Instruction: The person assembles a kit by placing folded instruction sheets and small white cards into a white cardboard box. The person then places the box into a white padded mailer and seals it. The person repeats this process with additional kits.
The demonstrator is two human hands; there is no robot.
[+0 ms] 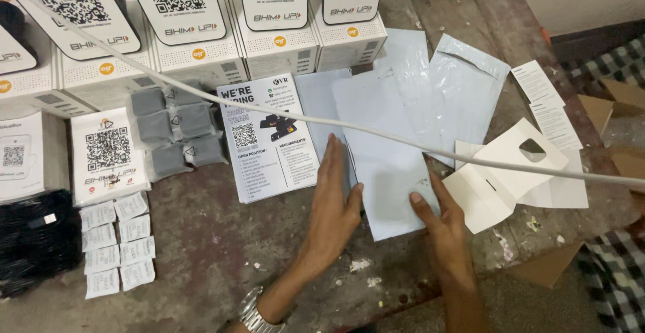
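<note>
Left hand (334, 202), fingers flat, presses top pale grey plastic mailer bag (384, 165). Right hand (440, 222), fingers open, touches its corner. Bag looks empty; white boxes (201, 54) wait unpacked.

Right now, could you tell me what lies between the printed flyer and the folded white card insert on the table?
In the head view, overlapping pale grey mailer bags lie between the flyer and the card insert; the left hand and right hand rest on them.

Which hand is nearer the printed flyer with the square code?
Left. The left hand lies right beside the flyer, at its right edge; the right hand is farther right, on the grey mailer bag.
</note>
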